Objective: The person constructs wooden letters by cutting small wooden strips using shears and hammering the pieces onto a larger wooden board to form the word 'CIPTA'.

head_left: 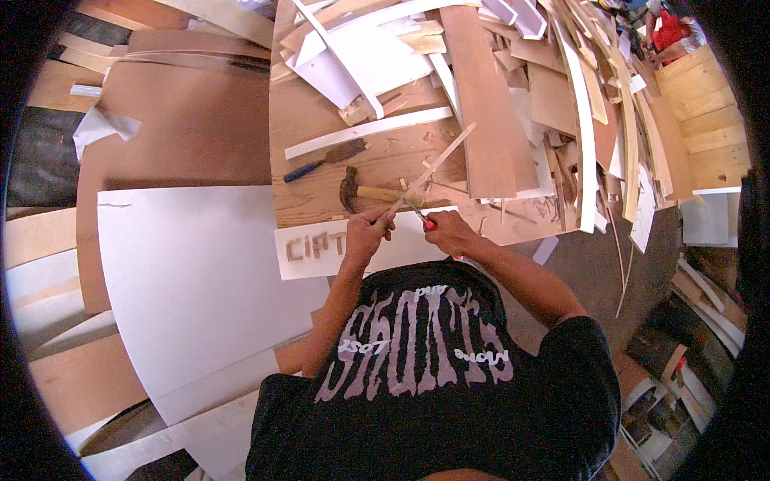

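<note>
Mostly hidden: red-handled tool inside clamped right grip; left grip clamped on thin wooden strip over cluttered worktop.

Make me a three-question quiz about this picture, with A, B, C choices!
1. Where does the hammer lie?
A. on the wooden worktable
B. on the floor
C. in the left hand

2. What colour is the chisel handle?
A. blue
B. green
C. yellow

3. What is the left hand doing?
A. resting open
B. gripping a thin wood strip
C. lifting the hammer

Answers: 1 A, it lies flat on the bench above the hands. 2 A, the grip looks blue. 3 B, fingers close round the strip, while the right hand holds a red-handled tool.
</note>
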`<control>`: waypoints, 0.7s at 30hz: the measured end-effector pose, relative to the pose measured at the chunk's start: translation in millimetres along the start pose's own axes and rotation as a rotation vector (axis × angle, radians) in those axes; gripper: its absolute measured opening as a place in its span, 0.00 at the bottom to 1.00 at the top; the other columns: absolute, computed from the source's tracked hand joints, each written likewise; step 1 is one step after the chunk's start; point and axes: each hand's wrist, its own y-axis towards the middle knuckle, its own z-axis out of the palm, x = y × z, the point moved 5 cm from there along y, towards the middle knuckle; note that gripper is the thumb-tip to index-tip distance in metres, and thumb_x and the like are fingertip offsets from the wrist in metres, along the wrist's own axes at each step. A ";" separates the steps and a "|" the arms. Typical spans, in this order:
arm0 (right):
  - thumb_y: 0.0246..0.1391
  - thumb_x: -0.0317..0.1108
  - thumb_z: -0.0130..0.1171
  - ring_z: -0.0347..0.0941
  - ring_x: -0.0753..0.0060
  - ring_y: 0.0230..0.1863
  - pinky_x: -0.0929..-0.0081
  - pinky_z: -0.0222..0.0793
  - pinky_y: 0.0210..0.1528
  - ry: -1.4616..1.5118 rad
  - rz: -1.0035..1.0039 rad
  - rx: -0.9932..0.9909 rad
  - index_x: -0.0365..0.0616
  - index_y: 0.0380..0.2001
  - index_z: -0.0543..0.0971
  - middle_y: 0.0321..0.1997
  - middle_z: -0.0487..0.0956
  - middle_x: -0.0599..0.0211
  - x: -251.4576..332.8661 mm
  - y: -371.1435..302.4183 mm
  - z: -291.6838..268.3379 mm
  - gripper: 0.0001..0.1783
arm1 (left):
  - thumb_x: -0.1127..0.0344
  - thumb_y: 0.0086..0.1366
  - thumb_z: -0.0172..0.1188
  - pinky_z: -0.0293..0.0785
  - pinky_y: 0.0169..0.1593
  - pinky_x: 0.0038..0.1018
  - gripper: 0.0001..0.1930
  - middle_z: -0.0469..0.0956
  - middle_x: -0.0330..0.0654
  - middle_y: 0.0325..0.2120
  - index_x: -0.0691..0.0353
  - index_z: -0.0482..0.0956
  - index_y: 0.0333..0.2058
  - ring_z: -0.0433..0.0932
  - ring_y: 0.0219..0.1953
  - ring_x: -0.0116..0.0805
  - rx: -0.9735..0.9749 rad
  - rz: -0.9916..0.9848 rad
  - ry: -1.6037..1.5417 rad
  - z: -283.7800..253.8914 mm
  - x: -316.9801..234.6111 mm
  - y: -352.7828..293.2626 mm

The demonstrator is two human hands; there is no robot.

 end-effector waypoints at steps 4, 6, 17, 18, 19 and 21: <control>0.44 0.36 0.61 0.77 0.47 0.33 0.54 0.72 0.40 0.079 0.098 0.037 0.37 0.29 0.78 0.27 0.79 0.47 -3.0 -1.3 -7.8 0.12 | 0.62 0.69 0.61 0.69 0.24 0.23 0.12 0.80 0.36 0.20 0.66 0.87 0.39 0.74 0.18 0.22 -0.048 -0.093 0.141 8.7 -2.7 -1.3; 0.43 0.35 0.62 0.77 0.49 0.33 0.56 0.72 0.41 0.076 0.100 0.024 0.37 0.29 0.79 0.27 0.79 0.48 -5.9 -2.7 -9.6 0.12 | 0.62 0.69 0.62 0.69 0.24 0.22 0.12 0.80 0.36 0.21 0.66 0.87 0.39 0.74 0.18 0.22 -0.060 -0.119 0.167 9.8 5.5 0.4; 0.50 0.38 0.64 0.77 0.61 0.35 0.65 0.72 0.43 0.338 -0.035 0.033 0.39 0.35 0.78 0.31 0.79 0.57 -25.5 22.1 -18.3 0.14 | 0.62 0.68 0.62 0.71 0.24 0.23 0.14 0.80 0.39 0.19 0.66 0.86 0.45 0.76 0.18 0.24 0.002 0.062 0.270 11.4 -20.0 23.5; 0.53 0.40 0.64 0.76 0.63 0.35 0.66 0.72 0.43 0.469 -0.027 0.048 0.40 0.37 0.78 0.31 0.78 0.59 -25.6 23.5 -19.9 0.15 | 0.62 0.68 0.62 0.71 0.24 0.23 0.14 0.80 0.39 0.19 0.66 0.86 0.45 0.76 0.18 0.24 0.003 0.058 0.270 12.2 -22.7 26.3; 0.53 0.40 0.64 0.76 0.63 0.35 0.66 0.72 0.43 0.471 -0.024 0.050 0.40 0.37 0.78 0.31 0.78 0.59 -25.0 24.2 -20.4 0.15 | 0.62 0.68 0.62 0.71 0.24 0.23 0.14 0.80 0.38 0.19 0.66 0.86 0.45 0.75 0.18 0.24 -0.003 0.064 0.317 13.6 -25.6 29.1; 0.59 0.46 0.61 0.76 0.59 0.34 0.64 0.72 0.43 0.189 -0.012 -0.064 0.39 0.37 0.79 0.30 0.79 0.56 -15.8 23.9 -29.9 0.18 | 0.63 0.68 0.62 0.71 0.23 0.23 0.13 0.80 0.38 0.18 0.66 0.86 0.44 0.75 0.17 0.24 -0.004 0.067 0.365 16.9 -27.2 34.6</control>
